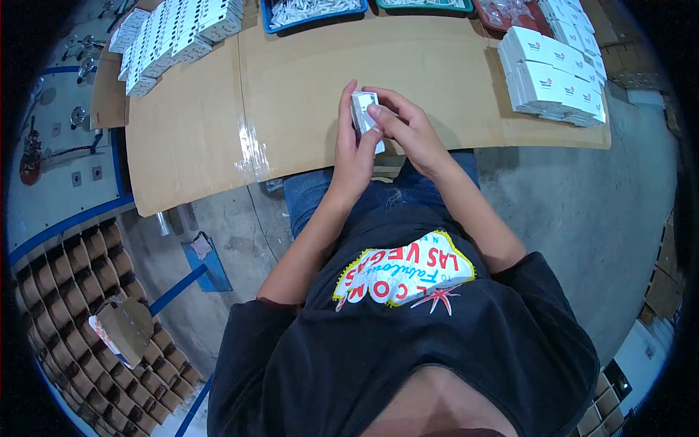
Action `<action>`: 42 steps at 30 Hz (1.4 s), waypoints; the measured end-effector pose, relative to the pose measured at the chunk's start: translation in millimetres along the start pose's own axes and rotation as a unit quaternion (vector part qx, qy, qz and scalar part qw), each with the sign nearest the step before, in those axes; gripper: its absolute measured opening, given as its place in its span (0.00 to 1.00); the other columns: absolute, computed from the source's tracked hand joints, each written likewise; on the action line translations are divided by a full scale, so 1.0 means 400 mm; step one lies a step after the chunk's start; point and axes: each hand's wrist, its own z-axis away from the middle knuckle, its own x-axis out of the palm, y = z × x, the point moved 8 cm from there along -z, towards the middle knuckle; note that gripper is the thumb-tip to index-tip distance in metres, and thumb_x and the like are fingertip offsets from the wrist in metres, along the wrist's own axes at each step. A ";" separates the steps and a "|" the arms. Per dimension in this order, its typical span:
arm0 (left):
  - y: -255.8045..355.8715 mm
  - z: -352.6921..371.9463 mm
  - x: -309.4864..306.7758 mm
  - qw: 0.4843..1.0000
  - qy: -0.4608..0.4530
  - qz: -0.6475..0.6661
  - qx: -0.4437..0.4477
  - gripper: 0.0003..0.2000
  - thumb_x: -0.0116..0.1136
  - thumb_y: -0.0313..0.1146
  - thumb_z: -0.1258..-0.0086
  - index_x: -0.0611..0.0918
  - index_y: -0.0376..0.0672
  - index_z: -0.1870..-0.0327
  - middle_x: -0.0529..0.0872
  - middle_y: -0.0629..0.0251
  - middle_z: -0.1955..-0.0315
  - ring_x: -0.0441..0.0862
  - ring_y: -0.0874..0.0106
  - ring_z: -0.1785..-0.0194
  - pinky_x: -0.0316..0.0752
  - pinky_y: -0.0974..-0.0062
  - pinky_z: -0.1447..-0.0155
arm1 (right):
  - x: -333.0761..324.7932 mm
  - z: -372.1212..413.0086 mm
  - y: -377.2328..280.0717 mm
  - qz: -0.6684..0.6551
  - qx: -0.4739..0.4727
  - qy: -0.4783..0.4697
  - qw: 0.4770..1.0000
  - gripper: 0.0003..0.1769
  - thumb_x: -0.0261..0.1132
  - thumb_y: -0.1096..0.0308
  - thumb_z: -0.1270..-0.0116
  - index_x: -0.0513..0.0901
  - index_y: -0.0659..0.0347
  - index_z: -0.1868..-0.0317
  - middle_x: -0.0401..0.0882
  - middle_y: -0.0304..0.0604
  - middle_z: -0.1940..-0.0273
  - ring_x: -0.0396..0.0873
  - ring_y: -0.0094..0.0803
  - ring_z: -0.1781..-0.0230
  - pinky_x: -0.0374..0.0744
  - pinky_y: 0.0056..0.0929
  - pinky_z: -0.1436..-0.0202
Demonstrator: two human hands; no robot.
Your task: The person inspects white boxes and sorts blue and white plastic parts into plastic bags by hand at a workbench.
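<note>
A small white box [366, 111] is held between my two hands, over the near edge of the cardboard-covered table [313, 87]. My left hand [353, 149] wraps its left side, with the thumb lying along the lower face. From the right, my right hand [408, 130] grips it, thumb pressed on the top face and fingers curled behind the far end. Part of the box is hidden under the fingers and thumbs.
White boxes stand stacked at the back left [171, 44] and flat white cartons at the right [553, 76]. Along the far edge sit a blue tray [313, 28] of small white pieces, a green tray [426, 10] and a red tray [486, 22] of clear pieces. A divided cardboard crate [80, 269] is at lower left.
</note>
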 end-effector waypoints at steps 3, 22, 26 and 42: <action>-0.012 -0.002 0.007 1.000 -0.008 0.003 0.016 0.36 0.52 0.26 0.24 0.53 0.44 0.16 0.68 0.50 0.29 0.71 0.63 0.28 0.69 0.67 0.27 | -0.009 -0.003 0.002 0.028 -0.029 0.003 0.999 0.27 0.66 0.59 0.23 0.76 0.65 0.30 0.82 0.43 0.42 0.80 0.24 0.46 0.80 0.27 0.44; -0.068 0.006 0.015 0.999 0.027 0.024 -0.001 0.34 0.47 0.29 0.25 0.55 0.38 0.18 0.66 0.49 0.27 0.68 0.63 0.27 0.65 0.68 0.25 | -0.004 0.004 0.018 0.184 -0.116 0.105 0.971 0.25 0.50 0.56 0.15 0.82 0.69 0.39 0.86 0.48 0.66 0.83 0.27 0.65 0.80 0.32 0.60; -0.017 -0.004 0.013 0.997 0.036 -0.005 0.064 0.36 0.51 0.30 0.26 0.54 0.38 0.17 0.65 0.49 0.26 0.68 0.61 0.26 0.65 0.65 0.24 | 0.008 0.012 -0.009 0.126 -0.139 0.094 0.978 0.23 0.51 0.58 0.15 0.80 0.67 0.35 0.88 0.47 0.56 0.84 0.28 0.56 0.81 0.30 0.52; -0.044 0.013 -0.007 0.961 -0.014 0.222 -0.167 0.35 0.62 0.38 0.22 0.60 0.40 0.19 0.81 0.55 0.38 0.85 0.63 0.40 0.78 0.62 0.35 | 0.015 0.047 -0.122 0.224 -0.251 -0.093 0.937 0.45 0.73 0.64 0.39 0.67 0.55 0.22 0.66 0.48 0.25 0.67 0.42 0.25 0.70 0.41 0.25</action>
